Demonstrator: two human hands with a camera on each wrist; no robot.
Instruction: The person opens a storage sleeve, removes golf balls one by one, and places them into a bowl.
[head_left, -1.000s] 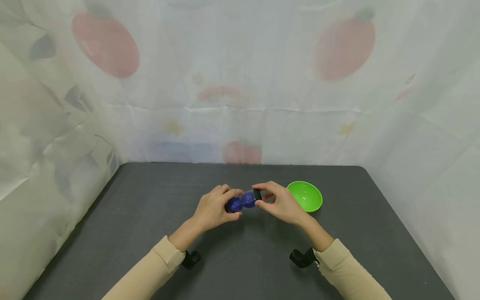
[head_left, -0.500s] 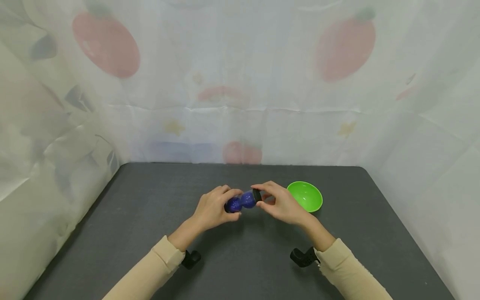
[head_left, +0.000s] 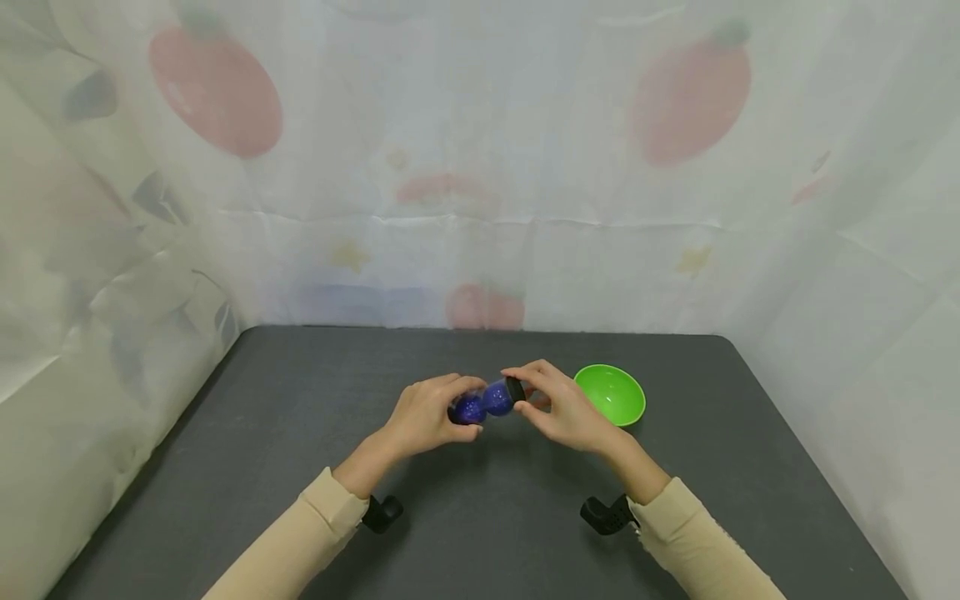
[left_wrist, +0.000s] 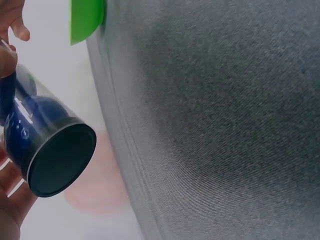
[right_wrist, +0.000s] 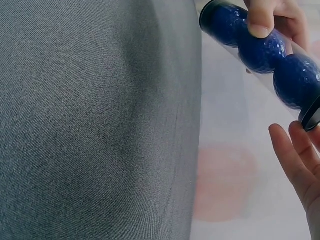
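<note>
Two hands share one clear tube (head_left: 483,400) of blue balls: left hand (head_left: 422,417) grips its body steady, right hand (head_left: 566,408) pinches the black cap (head_left: 515,388) at 3 o'clock.

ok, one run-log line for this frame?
left hand: grips clear tube of blue balls | right hand: pinches black cap | green bowl: on table, right of the hands

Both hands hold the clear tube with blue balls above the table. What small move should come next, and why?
Probably the right hand should twist the black cap loose while the left hand steadies the clear tube. The right fingertips already pinch that cap, the tube lies level between the hands, and the green bowl sits open beside the right hand.
</note>
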